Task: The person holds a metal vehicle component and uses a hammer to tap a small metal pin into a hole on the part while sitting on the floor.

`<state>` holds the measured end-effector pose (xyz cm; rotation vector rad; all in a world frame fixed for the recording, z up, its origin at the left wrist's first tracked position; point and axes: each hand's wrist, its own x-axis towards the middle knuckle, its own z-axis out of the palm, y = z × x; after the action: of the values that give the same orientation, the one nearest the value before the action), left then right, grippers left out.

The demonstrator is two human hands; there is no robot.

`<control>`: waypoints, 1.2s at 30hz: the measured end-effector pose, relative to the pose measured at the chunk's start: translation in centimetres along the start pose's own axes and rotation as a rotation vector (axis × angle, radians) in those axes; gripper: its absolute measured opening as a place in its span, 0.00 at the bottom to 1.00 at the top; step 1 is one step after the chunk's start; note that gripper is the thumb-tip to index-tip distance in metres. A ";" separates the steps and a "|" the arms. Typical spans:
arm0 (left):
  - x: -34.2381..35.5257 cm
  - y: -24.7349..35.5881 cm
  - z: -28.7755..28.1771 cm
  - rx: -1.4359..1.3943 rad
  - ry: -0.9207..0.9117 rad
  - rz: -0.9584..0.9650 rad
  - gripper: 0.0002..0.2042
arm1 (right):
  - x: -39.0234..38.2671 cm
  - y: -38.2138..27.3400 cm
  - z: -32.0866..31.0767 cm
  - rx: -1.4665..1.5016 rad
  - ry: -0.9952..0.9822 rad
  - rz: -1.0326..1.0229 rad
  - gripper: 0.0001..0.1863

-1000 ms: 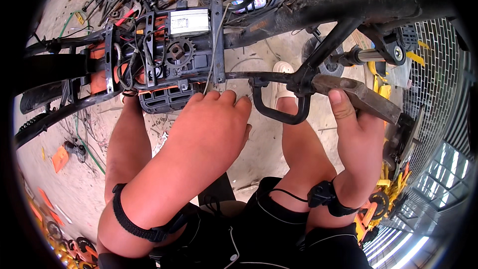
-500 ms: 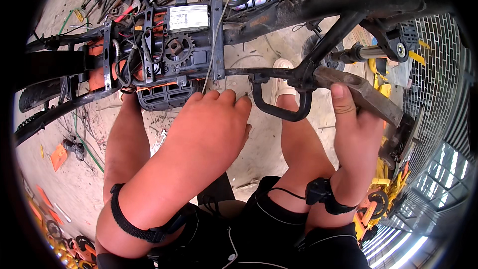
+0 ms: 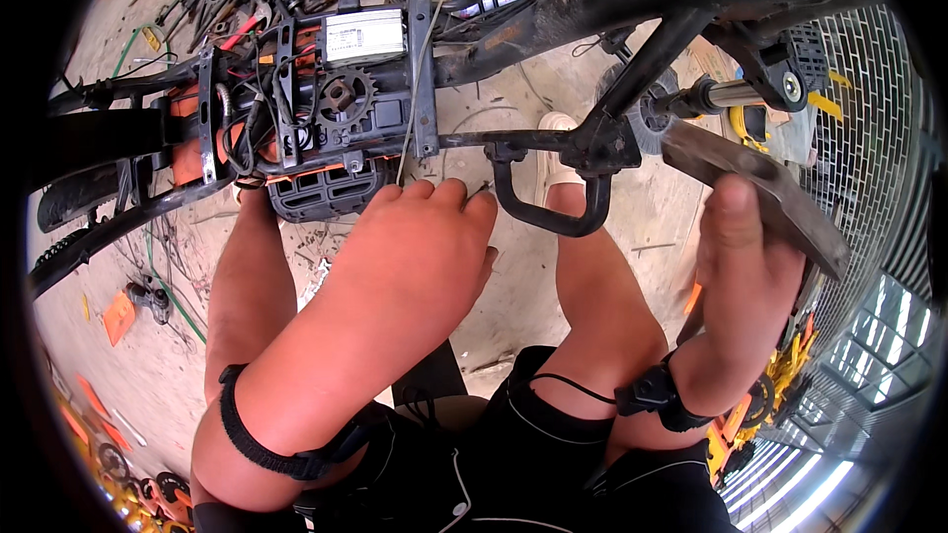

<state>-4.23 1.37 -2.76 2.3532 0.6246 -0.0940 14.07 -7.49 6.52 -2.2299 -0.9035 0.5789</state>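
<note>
My right hand (image 3: 746,276), at centre right, grasped a heavy, blocky grey steel hammer head (image 3: 785,192), its thumb along the near side; any handle was hidden beneath. My left hand (image 3: 415,247), near the middle, curled its fingers downward just below a thin, pale grey rod-like strand (image 3: 421,84). Their tips were out of sight, so I couldn't tell whether they gripped it.

The hammer head sat beside the black welded tube frame (image 3: 647,74), near the joint above the black U-shaped metal bar (image 3: 555,224). A loose thumb could let that weight slip toward my bare right leg (image 3: 602,306). A stray swing leftward could catch my left knuckles, or dent the silver rectangular box (image 3: 362,37) and chip the dark toothed sprocket (image 3: 346,104) at upper left.
</note>
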 end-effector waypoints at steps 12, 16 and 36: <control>0.0 0.0 -0.6 -0.015 0.024 0.005 0.16 | 0.1 0.5 -0.2 -0.049 0.004 -0.038 0.13; 0.0 0.1 -0.6 -0.005 0.005 0.009 0.16 | 0.0 0.4 -0.3 0.013 0.084 -0.088 0.12; -0.1 0.1 -0.2 -0.011 0.025 0.015 0.15 | -0.2 -1.0 0.5 -0.106 0.034 -0.040 0.12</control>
<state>-4.28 1.40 -2.55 2.3516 0.6179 -0.0542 13.25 -6.91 6.91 -2.3030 -0.9791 0.4833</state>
